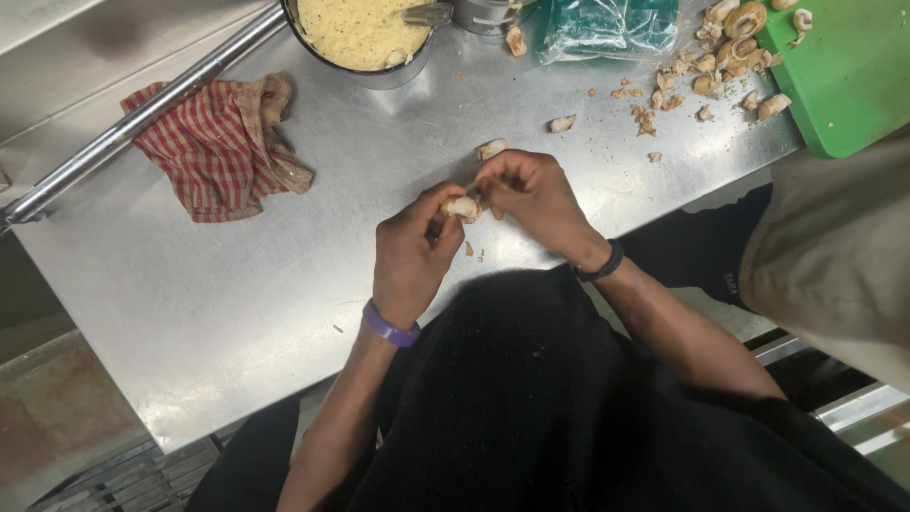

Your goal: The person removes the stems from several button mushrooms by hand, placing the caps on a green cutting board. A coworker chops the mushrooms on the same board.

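Both hands meet over the brushed steel table (237,284): left hand (409,258) pinches one pale, rounded mushroom (463,206), right hand (533,194) picks at it. One crumpled red-checked cloth (213,147) lies at ten o'clock.

steel worktable (237,284), metal rail (142,114), grated floor (114,474)

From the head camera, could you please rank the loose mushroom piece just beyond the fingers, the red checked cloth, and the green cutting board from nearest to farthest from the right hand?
From the right hand:
1. Loose mushroom piece, just beyond the fingers.
2. Red checked cloth, on the steel counter, on the left hand's side.
3. Green cutting board, at the far right corner of the counter.
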